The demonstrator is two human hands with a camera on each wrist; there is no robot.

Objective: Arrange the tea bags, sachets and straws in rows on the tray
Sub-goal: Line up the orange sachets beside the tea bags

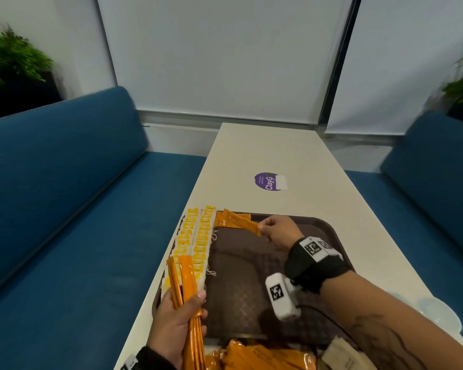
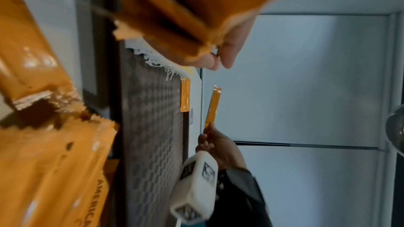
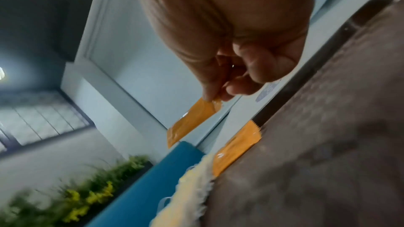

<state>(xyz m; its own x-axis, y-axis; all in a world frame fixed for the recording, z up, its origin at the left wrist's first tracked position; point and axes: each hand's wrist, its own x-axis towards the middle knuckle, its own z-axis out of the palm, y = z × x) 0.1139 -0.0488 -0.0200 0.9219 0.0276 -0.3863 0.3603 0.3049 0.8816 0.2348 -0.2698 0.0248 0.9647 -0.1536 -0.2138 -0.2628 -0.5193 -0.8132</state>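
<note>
Right hand [image 1: 277, 231] pinching sachet [image 1: 239, 222], tray [image 1: 332, 231] holding tea bags [image 1: 195, 241]

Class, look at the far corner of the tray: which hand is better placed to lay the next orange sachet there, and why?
Right. The right hand already pinches one orange sachet over the brown tray's far corner; the left hand grips a spare bundle near the front.
</note>
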